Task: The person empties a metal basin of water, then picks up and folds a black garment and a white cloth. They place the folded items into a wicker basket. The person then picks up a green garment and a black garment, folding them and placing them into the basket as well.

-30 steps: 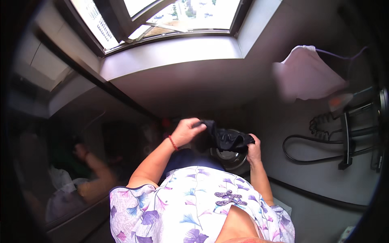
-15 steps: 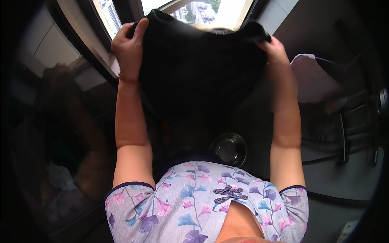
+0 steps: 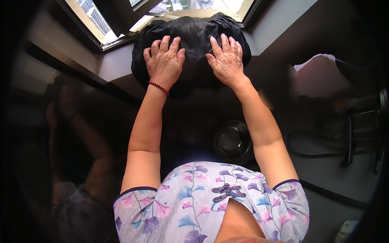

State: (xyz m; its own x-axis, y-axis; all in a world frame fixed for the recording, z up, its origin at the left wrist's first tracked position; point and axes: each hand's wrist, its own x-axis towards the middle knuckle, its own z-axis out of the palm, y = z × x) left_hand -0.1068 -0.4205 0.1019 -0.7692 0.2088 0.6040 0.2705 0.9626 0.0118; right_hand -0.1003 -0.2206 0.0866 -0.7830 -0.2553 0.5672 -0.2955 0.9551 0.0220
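A black garment point(image 3: 195, 50) with a gathered, elastic-looking top edge lies over the windowsill point(image 3: 117, 65). Its lower part hangs into the dark, where its shape is lost, so I cannot tell exactly which garment it is. On its left half rests my left hand point(image 3: 164, 58), palm down with the fingers spread. My right hand point(image 3: 227, 58) lies the same way on the right half. Both hands press on the cloth without gripping it. A red beaded bracelet point(image 3: 158, 87) circles my left wrist.
Beyond the sill is an open window with a dark frame point(image 3: 77, 28). A metal bowl point(image 3: 232, 139) stands below, near my body. At right are a pale cloth point(image 3: 320, 75) and a dark metal rack or frame point(image 3: 350, 133). A glossy dark surface point(image 3: 81, 150) at left reflects my arms.
Half a second ago both hands held the black garment up, stretched between them. Now it lies on the sill, and my hands have let go, moved inward and flattened on it.
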